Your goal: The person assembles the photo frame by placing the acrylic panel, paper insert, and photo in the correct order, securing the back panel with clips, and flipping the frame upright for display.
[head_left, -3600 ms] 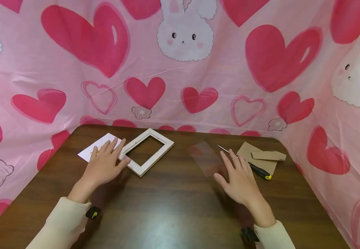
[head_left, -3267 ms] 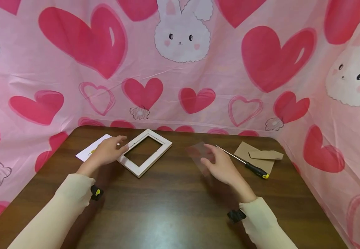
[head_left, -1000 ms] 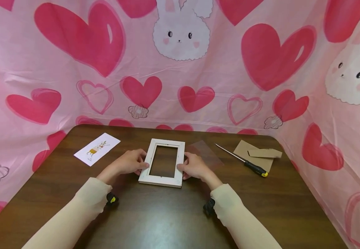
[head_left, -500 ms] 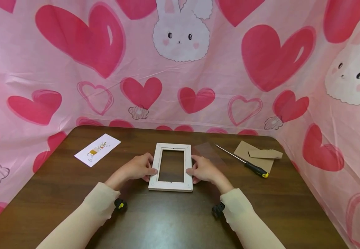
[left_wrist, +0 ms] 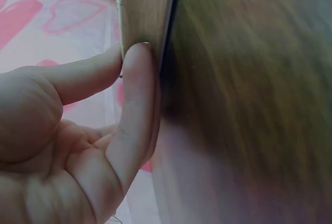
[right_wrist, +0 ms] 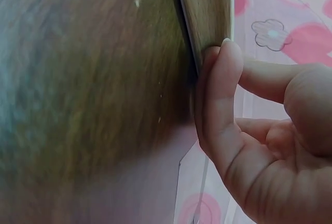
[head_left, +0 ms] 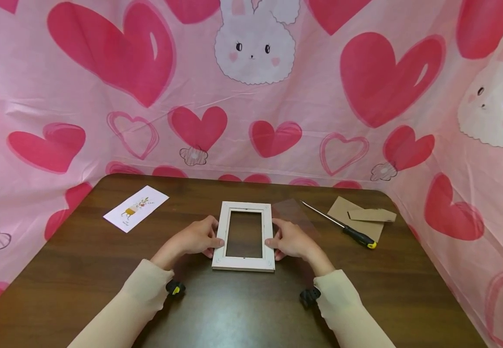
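A white rectangular picture frame (head_left: 243, 263) with an open middle lies at the centre of the table in the head view. My left hand (head_left: 195, 237) holds its left side, thumb on the top face and fingers against the outer edge. On the opposite side my right hand (head_left: 294, 239) grips it the same way. The left wrist view shows the fingertips (left_wrist: 139, 63) against the bare wood edge of the frame (left_wrist: 145, 19). In the right wrist view, fingers (right_wrist: 220, 89) likewise press the wooden edge.
A white card with a printed drawing (head_left: 136, 209) lies at the left. Partly behind my right hand is a clear sheet (head_left: 296, 212). Farther right are a black-and-yellow screwdriver (head_left: 357, 237) and a brown backing board (head_left: 341, 208) with a folded strip (head_left: 373, 215). Patterned cloth (head_left: 251, 106) surrounds the brown table (head_left: 81, 280).
Both hands left their places over the card and the clear sheet and took hold of the picture frame. It has been turned straight and shifted right and nearer.
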The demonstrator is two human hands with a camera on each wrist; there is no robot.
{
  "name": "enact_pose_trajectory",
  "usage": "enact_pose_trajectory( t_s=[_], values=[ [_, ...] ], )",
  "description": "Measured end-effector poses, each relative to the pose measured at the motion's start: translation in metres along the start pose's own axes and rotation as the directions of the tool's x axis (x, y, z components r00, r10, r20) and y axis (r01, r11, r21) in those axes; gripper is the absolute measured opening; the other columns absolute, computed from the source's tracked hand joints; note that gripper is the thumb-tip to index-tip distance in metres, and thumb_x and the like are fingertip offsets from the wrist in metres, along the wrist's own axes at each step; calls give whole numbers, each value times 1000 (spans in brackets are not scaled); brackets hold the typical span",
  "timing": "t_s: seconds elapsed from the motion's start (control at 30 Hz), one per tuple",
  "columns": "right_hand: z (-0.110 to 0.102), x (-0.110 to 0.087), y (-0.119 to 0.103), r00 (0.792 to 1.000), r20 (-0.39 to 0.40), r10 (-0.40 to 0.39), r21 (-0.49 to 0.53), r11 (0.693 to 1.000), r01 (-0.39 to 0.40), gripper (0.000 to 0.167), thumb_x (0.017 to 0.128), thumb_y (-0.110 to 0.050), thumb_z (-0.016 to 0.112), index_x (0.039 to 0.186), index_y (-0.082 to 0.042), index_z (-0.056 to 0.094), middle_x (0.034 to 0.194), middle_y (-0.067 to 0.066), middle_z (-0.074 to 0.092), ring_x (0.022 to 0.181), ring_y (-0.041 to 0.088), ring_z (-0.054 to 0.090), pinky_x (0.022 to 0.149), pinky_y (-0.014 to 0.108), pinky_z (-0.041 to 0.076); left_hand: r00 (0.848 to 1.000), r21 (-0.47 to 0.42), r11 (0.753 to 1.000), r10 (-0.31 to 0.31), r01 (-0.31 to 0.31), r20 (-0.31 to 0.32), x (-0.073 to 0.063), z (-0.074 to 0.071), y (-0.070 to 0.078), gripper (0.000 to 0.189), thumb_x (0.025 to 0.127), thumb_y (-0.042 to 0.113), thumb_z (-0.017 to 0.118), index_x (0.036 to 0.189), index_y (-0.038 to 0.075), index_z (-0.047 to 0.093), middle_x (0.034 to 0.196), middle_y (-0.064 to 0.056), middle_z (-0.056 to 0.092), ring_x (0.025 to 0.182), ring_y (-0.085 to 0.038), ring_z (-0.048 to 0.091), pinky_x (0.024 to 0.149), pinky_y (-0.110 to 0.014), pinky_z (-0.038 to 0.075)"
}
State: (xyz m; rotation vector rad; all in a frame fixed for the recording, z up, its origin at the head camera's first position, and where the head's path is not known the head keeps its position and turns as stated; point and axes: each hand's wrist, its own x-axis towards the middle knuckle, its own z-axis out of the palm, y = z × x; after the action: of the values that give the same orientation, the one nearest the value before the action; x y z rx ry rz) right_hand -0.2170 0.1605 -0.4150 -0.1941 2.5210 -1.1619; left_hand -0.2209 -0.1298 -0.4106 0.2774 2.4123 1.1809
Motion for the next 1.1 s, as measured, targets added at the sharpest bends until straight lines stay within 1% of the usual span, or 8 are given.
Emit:
enact_pose_trajectory(
  t_s=[0.27,0.47,0.63,0.8,0.9,1.0,1.03,1.1],
  values=[
    [3,-5,1,1000,-22,14,12,1000,-14,79,97,-12,79,162,3,36,86,11,64,57,18,69,60,34,62,1000,3,1000,-28,28,9,-2,1,5,47,97,10,78,132,-2,49,96,-16,60,74,-23,65,69,-34,64],
    [6,-5,3,1000,-27,15,35,999,-14,79,97,-13,79,162,1,36,84,10,65,56,18,68,60,34,62,999,-10,999,-48,48,-4,-6,2,6,50,96,9,79,135,-2,48,97,-16,59,74,-24,65,67,-34,64],
    [9,-5,3,1000,-28,-11,40,999,12,77,98,-14,78,162,1,37,83,10,64,55,18,67,59,35,62,998,-20,998,-54,53,-31,-9,2,6,49,96,8,78,134,-2,48,96,-17,59,72,-24,65,64,-34,63],
    [7,-6,6,998,-36,-53,17,998,53,72,100,-16,76,160,2,40,79,9,64,54,18,66,58,34,61,997,-41,997,-68,67,-27,-10,4,6,50,96,9,79,133,-1,48,98,-18,59,72,-25,66,63,-35,63],
    [-2,-5,9,990,-92,-106,-15,994,105,60,102,-16,73,154,4,49,77,7,65,54,17,68,58,33,61,997,-48,996,-79,78,-23,-11,5,6,50,96,10,79,134,0,47,100,-18,59,73,-25,67,63,-35,64],
    [-18,-3,14,964,-209,-162,-116,983,140,46,102,-15,71,143,4,61,77,7,67,61,17,68,64,33,59,997,-53,996,-78,77,-23,-10,6,7,50,96,10,78,134,0,47,100,-18,59,73,-25,67,63,-35,64],
    [-24,-2,15,952,-251,-173,-160,978,135,43,101,-15,71,139,4,63,81,8,68,66,19,68,68,35,60,997,-52,996,-75,74,-24,-10,6,7,50,96,9,78,134,0,47,101,-18,59,73,-25,67,62,-35,63],
    [-35,-1,19,933,-315,-174,-258,962,92,42,100,-17,72,135,5,65,92,12,70,81,25,68,79,42,59,997,-48,996,-72,71,-28,-9,7,8,50,96,9,78,134,-1,47,100,-19,59,72,-25,68,62,-35,63]
  ],
)
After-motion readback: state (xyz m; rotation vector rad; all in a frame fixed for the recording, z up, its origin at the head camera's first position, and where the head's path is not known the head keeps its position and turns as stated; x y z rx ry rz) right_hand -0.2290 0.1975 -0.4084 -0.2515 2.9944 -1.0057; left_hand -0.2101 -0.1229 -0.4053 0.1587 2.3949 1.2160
